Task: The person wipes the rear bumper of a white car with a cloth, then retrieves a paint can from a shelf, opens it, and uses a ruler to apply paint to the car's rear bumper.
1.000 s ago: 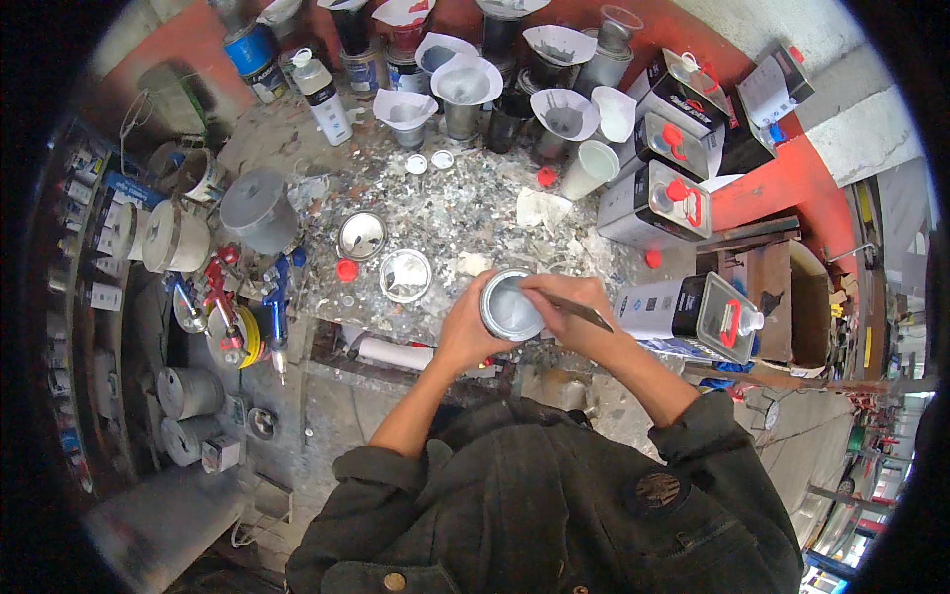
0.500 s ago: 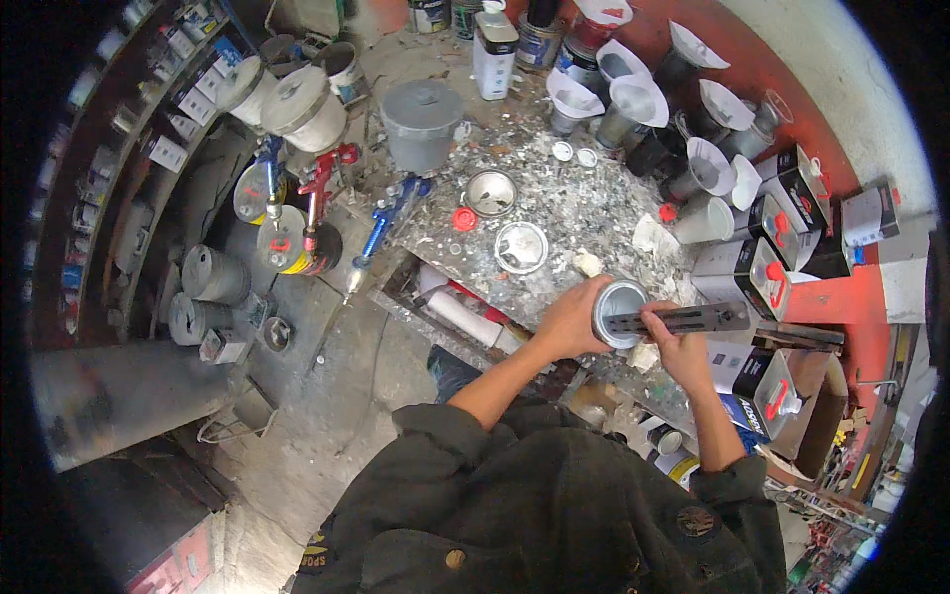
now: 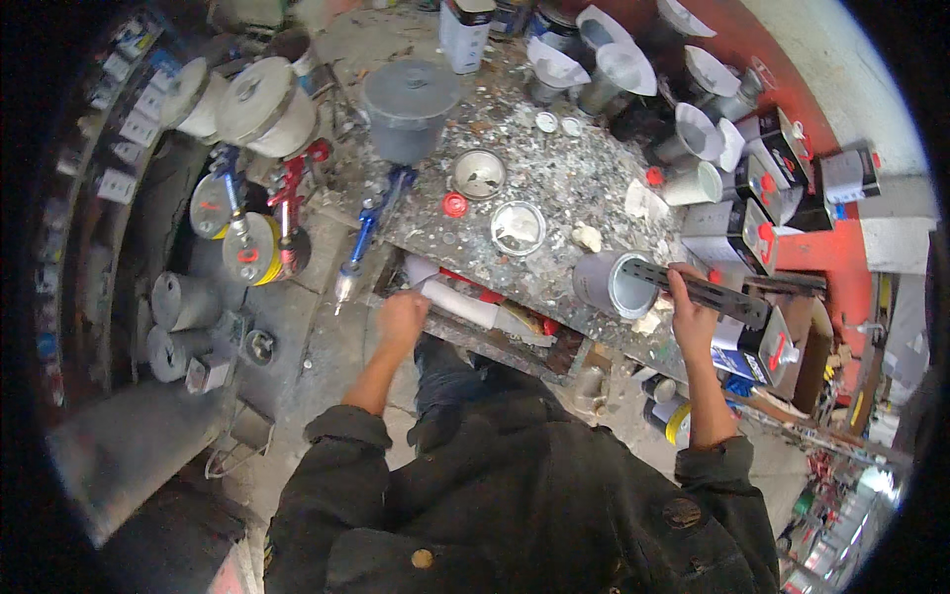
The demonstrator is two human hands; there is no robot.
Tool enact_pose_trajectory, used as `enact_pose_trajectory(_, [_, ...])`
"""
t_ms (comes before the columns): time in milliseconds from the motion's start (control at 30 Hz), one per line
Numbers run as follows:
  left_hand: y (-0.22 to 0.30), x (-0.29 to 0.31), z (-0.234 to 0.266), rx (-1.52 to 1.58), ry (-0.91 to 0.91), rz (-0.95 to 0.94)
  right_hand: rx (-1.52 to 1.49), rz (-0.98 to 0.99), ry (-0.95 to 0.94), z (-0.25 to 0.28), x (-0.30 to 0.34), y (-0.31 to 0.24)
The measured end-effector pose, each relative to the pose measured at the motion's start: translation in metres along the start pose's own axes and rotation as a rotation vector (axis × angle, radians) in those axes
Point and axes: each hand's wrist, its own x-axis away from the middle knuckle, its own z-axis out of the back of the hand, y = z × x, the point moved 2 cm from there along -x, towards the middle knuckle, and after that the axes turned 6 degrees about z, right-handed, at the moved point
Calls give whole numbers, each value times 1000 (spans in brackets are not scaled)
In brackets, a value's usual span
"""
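My right hand (image 3: 690, 307) grips a dark flat stirring stick (image 3: 737, 300) with slots along it. The stick's lower end reaches over the mouth of an open grey metal paint can (image 3: 592, 277), which tilts at the bench's front edge. My left hand (image 3: 403, 317) is off the can, beside the left end of a white paper roll (image 3: 465, 303) in an open recess below the bench top. Its fingers are curled; whether they pinch anything is hidden. An open tin (image 3: 518, 229) with pale residue and a red cap (image 3: 454, 204) sit on the bench.
Spray guns, one blue (image 3: 368, 220) and one red (image 3: 288, 193), hang left of the paint-splattered bench (image 3: 554, 178). A lidded grey bucket (image 3: 408, 129) stands at the back. Cups with paper strainers (image 3: 614, 79) and rectangular cans (image 3: 727, 233) line the right side.
My left hand has let go of the can and moved left to the paper roll. The can now leans on its own, while my right hand still holds the stick at it.
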Motion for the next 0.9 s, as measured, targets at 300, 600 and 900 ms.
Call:
enact_pose_trajectory(300, [4,-61,-10,-364,-128,-74,-292,-492,308,1,15,6])
enact_pose_trajectory(600, [-39,-102,-60,-551,-193,-108,-295,-739,405,-1,102,6])
enact_pose_trajectory(900, [3,-62,18,-438,-158,-166,-424,-602,-257,-166,187,2])
